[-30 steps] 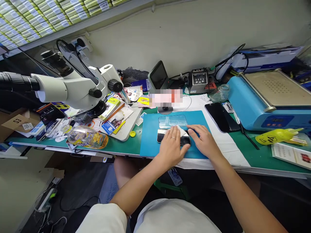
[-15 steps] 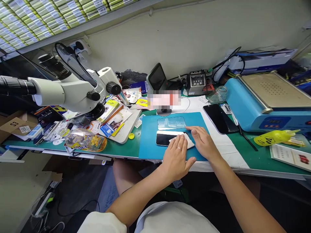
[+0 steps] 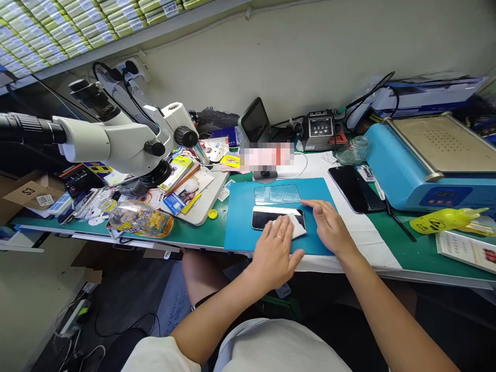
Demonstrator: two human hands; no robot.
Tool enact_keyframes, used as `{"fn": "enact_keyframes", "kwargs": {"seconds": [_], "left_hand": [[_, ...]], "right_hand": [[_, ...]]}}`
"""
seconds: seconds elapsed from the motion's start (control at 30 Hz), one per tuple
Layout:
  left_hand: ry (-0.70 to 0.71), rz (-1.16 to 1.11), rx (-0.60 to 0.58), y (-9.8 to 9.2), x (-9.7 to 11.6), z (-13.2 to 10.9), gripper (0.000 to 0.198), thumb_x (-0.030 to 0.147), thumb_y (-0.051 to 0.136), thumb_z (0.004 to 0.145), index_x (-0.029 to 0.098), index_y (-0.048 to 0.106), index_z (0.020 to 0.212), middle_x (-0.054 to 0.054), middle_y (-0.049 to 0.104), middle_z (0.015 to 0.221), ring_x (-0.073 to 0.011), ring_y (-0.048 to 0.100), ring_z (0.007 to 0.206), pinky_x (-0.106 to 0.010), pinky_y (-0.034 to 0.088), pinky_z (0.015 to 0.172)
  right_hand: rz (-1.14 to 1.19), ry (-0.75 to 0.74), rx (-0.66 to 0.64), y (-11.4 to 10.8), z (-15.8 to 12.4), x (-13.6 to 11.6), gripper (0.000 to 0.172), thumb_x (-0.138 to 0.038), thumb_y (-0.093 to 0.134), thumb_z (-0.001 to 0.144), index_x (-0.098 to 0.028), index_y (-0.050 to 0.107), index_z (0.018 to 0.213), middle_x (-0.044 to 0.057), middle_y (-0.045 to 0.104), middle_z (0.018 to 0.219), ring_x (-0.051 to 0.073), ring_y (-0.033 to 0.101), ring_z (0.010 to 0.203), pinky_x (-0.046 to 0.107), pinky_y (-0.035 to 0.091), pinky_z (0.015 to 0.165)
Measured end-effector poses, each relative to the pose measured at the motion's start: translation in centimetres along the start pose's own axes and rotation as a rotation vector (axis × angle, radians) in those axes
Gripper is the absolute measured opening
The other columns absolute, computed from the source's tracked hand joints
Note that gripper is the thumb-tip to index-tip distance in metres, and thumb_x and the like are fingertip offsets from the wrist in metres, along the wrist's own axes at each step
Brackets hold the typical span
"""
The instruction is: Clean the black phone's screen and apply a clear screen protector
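Observation:
On a blue mat (image 3: 237, 227) lies a phone (image 3: 261, 219), dark screen up. A folded white cloth (image 3: 298, 226) covers part of its right half. My left hand (image 3: 272, 253), a ring on one finger, presses the cloth onto the screen with fingers laid together over it. My right hand (image 3: 328, 226) is open beside the phone's right end, holding nothing, its fingers stretched toward the clear glass sheet (image 3: 277, 194). That dark-edged sheet lies just behind the phone, close to my right fingertips.
A microscope (image 3: 112, 144) overhangs the left side, above papers and a plastic bottle (image 3: 141, 219). Right of the mat lie another dark phone (image 3: 354, 188), a blue heating machine (image 3: 418, 175) and a yellow squeeze bottle (image 3: 442, 221). A small screen (image 3: 256, 121) stands behind.
My left hand and the cloth have slid left and nearer to me along the phone, baring its upper right corner. My right hand stays beside it. The view has shifted slightly.

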State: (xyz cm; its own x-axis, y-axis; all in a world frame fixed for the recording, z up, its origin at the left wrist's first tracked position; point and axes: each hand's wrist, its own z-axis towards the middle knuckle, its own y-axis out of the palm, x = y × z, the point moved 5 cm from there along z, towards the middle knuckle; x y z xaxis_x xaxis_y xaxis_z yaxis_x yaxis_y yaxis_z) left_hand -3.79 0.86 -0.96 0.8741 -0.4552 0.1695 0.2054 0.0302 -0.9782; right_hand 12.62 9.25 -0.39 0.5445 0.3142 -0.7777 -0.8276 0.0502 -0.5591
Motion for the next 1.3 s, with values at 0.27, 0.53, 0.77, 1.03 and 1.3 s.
{"fn": "enact_keyframes", "kwargs": {"seconds": [0.27, 0.53, 0.77, 1.03, 1.3], "left_hand": [[-0.213, 0.065, 0.02, -0.6, -5.7, -1.1, 0.063, 0.042, 0.036, 0.112, 0.003, 0.035, 0.163, -0.019, 0.031, 0.173, -0.0329, 0.026, 0.163, -0.053, 0.033, 0.13], [-0.219, 0.058, 0.043, -0.3, -4.5, -3.5, 0.062, 0.039, 0.036, 0.111, 0.004, 0.034, 0.162, -0.02, 0.032, 0.173, -0.0335, 0.024, 0.163, -0.054, 0.035, 0.129], [-0.224, 0.045, 0.022, -0.8, -5.8, -0.1, 0.063, 0.042, 0.034, 0.113, 0.003, 0.036, 0.162, -0.02, 0.033, 0.172, -0.0336, 0.027, 0.162, -0.053, 0.033, 0.13], [-0.219, 0.043, 0.013, -0.9, -4.2, -4.9, 0.062, 0.041, 0.034, 0.113, 0.006, 0.031, 0.164, -0.019, 0.03, 0.173, -0.0336, 0.024, 0.163, -0.054, 0.035, 0.129], [-0.235, 0.053, -0.012, -1.0, -6.4, 0.6, 0.062, 0.041, 0.034, 0.113, 0.003, 0.038, 0.162, -0.018, 0.035, 0.172, -0.0336, 0.028, 0.162, -0.054, 0.031, 0.131]], "right_hand": [[-0.011, 0.02, -0.024, 0.0, -0.1, -0.1, 0.073, -0.077, 0.025, 0.102, -0.028, 0.078, 0.116, 0.012, 0.076, 0.124, 0.035, 0.065, 0.125, 0.058, 0.05, 0.11], [-0.004, 0.01, -0.041, 0.2, 0.0, -0.1, 0.073, -0.077, 0.026, 0.102, -0.027, 0.078, 0.117, 0.013, 0.076, 0.124, 0.035, 0.064, 0.125, 0.059, 0.05, 0.109], [-0.011, 0.006, -0.036, 0.0, 0.0, -0.3, 0.071, -0.076, 0.027, 0.102, -0.029, 0.078, 0.116, 0.012, 0.076, 0.125, 0.035, 0.064, 0.125, 0.059, 0.05, 0.109], [-0.002, 0.005, -0.043, 0.3, 0.0, 0.0, 0.073, -0.078, 0.028, 0.101, -0.028, 0.078, 0.116, 0.012, 0.076, 0.124, 0.036, 0.063, 0.125, 0.06, 0.05, 0.109], [-0.018, -0.007, -0.035, 0.2, 0.0, -0.1, 0.072, -0.077, 0.027, 0.102, -0.028, 0.078, 0.115, 0.013, 0.077, 0.123, 0.035, 0.064, 0.124, 0.06, 0.051, 0.108]]}}
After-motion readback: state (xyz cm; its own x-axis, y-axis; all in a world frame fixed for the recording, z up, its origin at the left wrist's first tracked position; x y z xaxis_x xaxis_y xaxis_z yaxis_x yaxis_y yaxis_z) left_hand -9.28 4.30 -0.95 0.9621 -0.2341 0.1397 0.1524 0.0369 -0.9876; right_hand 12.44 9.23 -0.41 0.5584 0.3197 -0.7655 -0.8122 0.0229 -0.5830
